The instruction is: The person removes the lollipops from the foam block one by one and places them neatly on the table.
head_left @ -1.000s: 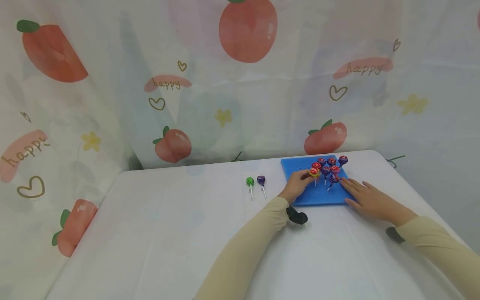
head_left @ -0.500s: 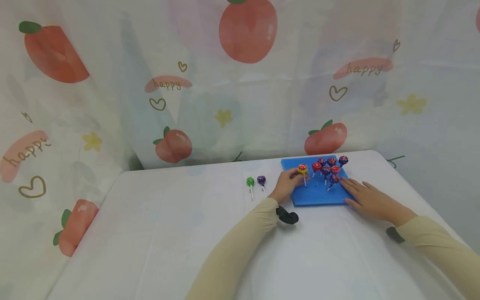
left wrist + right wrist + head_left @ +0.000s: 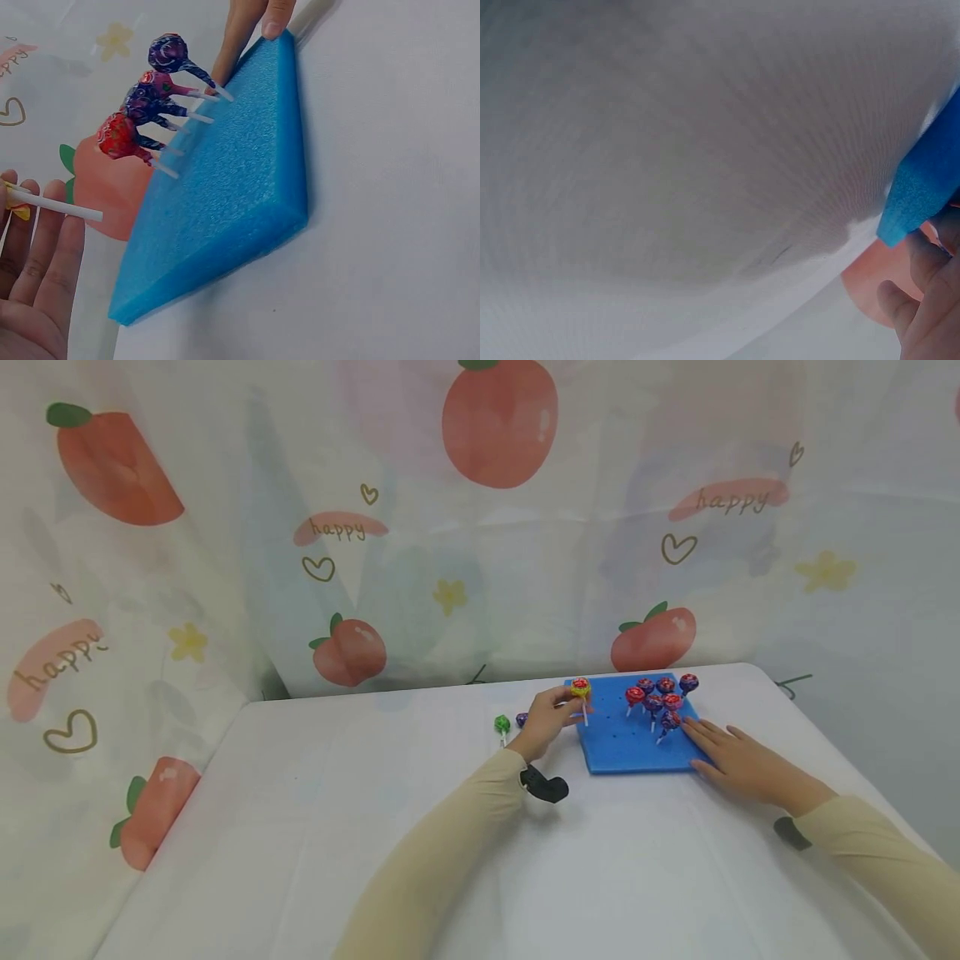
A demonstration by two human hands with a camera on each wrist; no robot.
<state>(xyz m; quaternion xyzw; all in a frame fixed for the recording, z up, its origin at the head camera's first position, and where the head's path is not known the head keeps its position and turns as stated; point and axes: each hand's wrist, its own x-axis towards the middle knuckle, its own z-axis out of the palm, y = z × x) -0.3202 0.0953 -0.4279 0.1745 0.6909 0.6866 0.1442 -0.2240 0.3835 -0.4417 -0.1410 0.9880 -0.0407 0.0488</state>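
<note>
My left hand point(image 3: 547, 720) pinches a lollipop point(image 3: 581, 687) with a yellow and red wrapper, held upright over the left edge of a blue foam board point(image 3: 622, 752). In the left wrist view its white stick point(image 3: 64, 206) points out past the fingers, its lower end free of the foam. Several wrapped lollipops, among them a red one point(image 3: 634, 696) and a purple one point(image 3: 670, 720), stand in the board by their sticks, toward the right half. My right hand point(image 3: 738, 764) lies with fingers extended, fingertips resting on the board's right edge.
A green lollipop point(image 3: 502, 723) and a purple lollipop point(image 3: 522, 719) lie on the white tablecloth point(image 3: 300, 827) left of the board, partly behind my left hand. Small holes dot the board's left part. A fruit-printed curtain point(image 3: 405, 560) hangs behind the table.
My left hand has pulled the yellow and red lollipop away from the cluster, leftward and slightly up, to the board's left edge. The right hand has stayed in place.
</note>
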